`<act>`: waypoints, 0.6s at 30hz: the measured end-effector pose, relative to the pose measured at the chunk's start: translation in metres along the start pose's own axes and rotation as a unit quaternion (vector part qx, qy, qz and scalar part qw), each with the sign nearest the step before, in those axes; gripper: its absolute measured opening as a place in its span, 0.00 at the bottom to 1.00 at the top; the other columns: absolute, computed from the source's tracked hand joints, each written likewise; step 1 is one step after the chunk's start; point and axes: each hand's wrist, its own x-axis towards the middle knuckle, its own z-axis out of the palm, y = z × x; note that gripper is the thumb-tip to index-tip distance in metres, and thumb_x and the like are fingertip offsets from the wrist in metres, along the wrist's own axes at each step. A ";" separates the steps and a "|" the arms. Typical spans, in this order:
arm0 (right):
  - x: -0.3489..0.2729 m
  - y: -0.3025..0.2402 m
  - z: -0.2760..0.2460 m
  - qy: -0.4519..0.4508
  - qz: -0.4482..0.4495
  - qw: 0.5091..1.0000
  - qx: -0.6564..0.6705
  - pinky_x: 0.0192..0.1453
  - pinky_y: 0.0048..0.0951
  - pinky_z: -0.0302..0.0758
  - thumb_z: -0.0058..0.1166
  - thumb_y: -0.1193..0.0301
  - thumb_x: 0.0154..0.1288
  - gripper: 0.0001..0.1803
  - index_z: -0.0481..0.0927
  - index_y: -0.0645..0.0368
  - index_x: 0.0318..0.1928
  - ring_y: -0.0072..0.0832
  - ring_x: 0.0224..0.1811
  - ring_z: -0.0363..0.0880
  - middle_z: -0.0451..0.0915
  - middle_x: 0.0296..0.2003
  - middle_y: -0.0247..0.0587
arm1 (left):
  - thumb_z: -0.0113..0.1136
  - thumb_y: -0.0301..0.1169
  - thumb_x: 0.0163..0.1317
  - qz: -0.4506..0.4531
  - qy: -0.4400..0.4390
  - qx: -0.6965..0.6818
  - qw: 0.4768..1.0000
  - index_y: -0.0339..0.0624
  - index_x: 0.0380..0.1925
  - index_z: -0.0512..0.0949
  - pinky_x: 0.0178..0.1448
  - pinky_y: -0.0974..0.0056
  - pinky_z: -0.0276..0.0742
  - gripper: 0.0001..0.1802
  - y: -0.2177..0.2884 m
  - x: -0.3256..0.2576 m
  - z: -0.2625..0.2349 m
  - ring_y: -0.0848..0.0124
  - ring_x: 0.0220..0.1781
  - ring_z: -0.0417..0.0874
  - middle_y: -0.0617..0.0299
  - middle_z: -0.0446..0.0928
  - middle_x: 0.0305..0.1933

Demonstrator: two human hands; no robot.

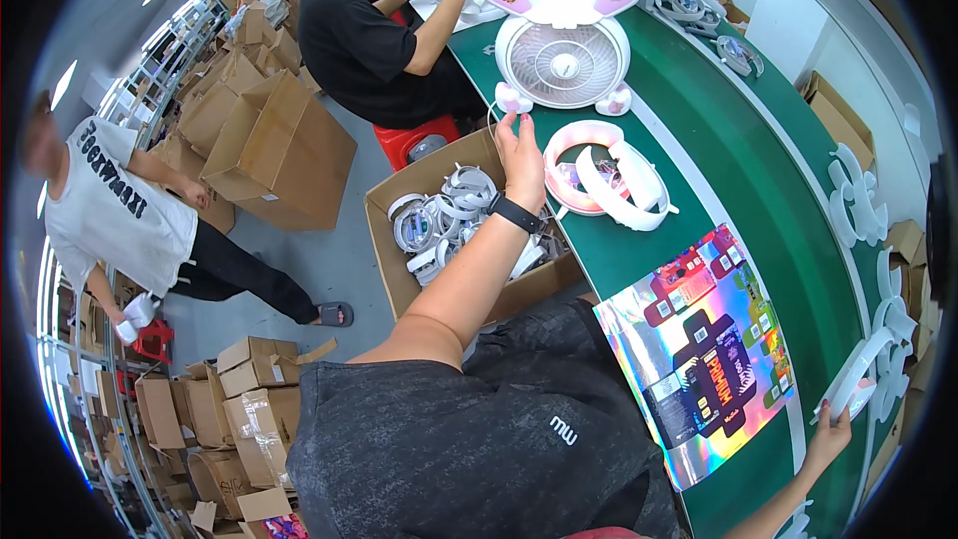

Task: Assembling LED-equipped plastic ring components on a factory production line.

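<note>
A: Fingers of the left hand [523, 155] first — stretched up and loosely spread, tips touching the left foot of the white round desk fan with pink-lined rabbit ears [564, 55], upper centre of the frame. Not gripping it, only touching.

B: Wrist?

A: Black band watch [516, 213] on it. Forearm runs down the centre, over the open brown cardboard box of white ring-shaped parts [449, 218], left of the belt.

B: Right hand?

A: Right hand [830, 439], lower right of the frame. Fingers closed around the lower end of a white curved band-shaped plastic piece [860, 371] that slants up to the right. Grip detail is small, near the rim.

B: Between the hands?

A: Long green conveyor table [758, 190] running from top centre to lower right. Just below the fan lies a pink-and-white plastic ring with a white curved band across it [604, 175], just right of the left hand, apart from it. Lower down, a flat holographic printed carton sheet [704, 354], shiny, lower centre-right.

B: Others?

A: Person in a black shirt [364, 40] seated at the belt, top centre, hands on white parts. Person in a white printed shirt [115, 205] at left, among brown cartons [279, 145] on the grey floor.
</note>
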 end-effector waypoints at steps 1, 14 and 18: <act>-0.001 0.002 0.000 0.000 0.001 1.000 -0.001 0.36 0.26 0.72 0.57 0.73 0.67 0.10 0.80 0.68 0.44 0.20 0.31 0.75 0.81 0.30 0.38 | 0.48 0.42 0.73 -0.001 -0.001 0.000 1.000 0.32 0.62 0.64 0.71 0.59 0.57 0.27 0.002 -0.001 0.001 0.57 0.69 0.64 0.47 0.62 0.66; -0.037 -0.045 0.016 -0.041 -0.049 0.998 0.021 0.38 0.27 0.71 0.60 0.77 0.62 0.09 0.80 0.69 0.41 0.23 0.33 0.74 0.79 0.31 0.38 | 0.62 0.39 0.61 0.480 -0.155 0.234 0.831 0.37 0.57 0.68 0.74 0.45 0.53 0.28 0.077 -0.099 0.020 0.38 0.74 0.54 0.33 0.51 0.73; -0.066 -0.098 0.040 -0.044 -0.161 0.986 -0.028 0.42 0.34 0.73 0.63 0.78 0.53 0.10 0.80 0.66 0.38 0.35 0.35 0.78 0.79 0.31 0.44 | 0.63 0.40 0.60 0.464 -0.385 0.103 0.791 0.40 0.59 0.68 0.75 0.44 0.54 0.29 0.065 -0.167 0.035 0.39 0.75 0.55 0.34 0.53 0.73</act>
